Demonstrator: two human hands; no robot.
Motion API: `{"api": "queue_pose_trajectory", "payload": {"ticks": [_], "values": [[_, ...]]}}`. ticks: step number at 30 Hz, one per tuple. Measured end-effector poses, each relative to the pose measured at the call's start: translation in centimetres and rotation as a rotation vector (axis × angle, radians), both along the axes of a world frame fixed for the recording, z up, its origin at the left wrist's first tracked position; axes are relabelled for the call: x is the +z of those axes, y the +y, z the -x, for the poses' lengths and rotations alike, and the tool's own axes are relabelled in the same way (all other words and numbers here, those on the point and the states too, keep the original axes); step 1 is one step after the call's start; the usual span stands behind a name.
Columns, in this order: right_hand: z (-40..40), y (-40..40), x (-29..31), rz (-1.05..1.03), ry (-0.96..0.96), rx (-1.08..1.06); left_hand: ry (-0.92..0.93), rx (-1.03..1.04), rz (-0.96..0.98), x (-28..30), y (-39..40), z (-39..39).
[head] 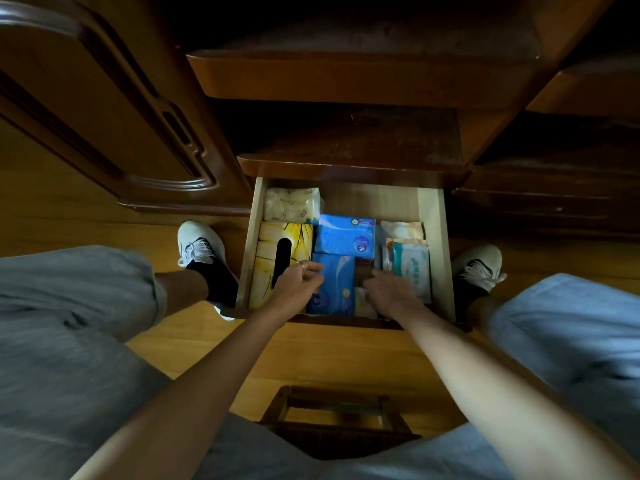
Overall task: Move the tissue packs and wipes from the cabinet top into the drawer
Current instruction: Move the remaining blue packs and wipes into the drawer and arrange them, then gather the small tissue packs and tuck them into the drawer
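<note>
The pulled-out drawer holds several packs. A yellow tissue box lies at its left with a pale pack behind it. Two blue tissue packs fill the middle, one at the back and one at the front. A white wipes pack lies at the right. My left hand has curled fingers at the left edge of the front blue pack. My right hand reaches down into the gap between that blue pack and the wipes; its fingertips are hidden.
The cabinet top overhangs the drawer's back, with dark shelves above. A cabinet door stands at the left. My knees and shoes flank the drawer on the wooden floor. A small wooden stool is between my legs.
</note>
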State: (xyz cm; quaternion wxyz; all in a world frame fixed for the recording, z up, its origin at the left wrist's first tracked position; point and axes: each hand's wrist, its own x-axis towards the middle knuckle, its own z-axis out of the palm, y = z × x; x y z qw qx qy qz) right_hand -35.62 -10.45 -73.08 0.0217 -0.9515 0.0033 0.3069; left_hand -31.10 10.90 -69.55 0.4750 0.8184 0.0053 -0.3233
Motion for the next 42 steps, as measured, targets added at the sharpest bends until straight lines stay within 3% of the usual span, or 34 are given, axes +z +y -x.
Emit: {"api": "queue_pose_trajectory", "payload": {"ticks": [5, 10, 14, 20, 23, 28, 35, 42], "values": [[0.9, -0.4, 1.7, -0.115, -0.036, -0.095, -0.055, -0.064, -0.048, 1.4, -0.7, -0.4], [1.4, -1.6, 6.5, -0.214, -0.137, -0.204, -0.313, -0.278, -0.242, 6.2, -0.9, -2.5], [-0.3, -3.4, 14.1, -0.279, -0.275, -0.229, -0.721, -0.432, -0.480, 14.0, -0.5, -6.0], [-3.9, -6.4, 31.1, -0.413, -0.751, -0.169, -1.432, -0.372, -0.357, 29.9, -1.7, -10.5], [-5.7, -7.5, 38.4, -0.442, -0.963, -0.109, -1.646, -0.331, -0.305, 36.6, -3.4, -12.9], [-11.8, -10.6, 46.4, -0.366, -1.176, -0.097, -1.499, -0.249, -0.325, 44.2, -8.0, -19.8], [-25.5, -18.2, 48.6, -0.111, -0.936, -0.252, -1.197, -0.312, -0.381, 46.3, -17.0, -32.4], [-40.4, -25.6, 47.6, -0.003, -0.944, -0.464, -1.153, -0.277, -0.406, 45.0, -27.5, -45.7]]}}
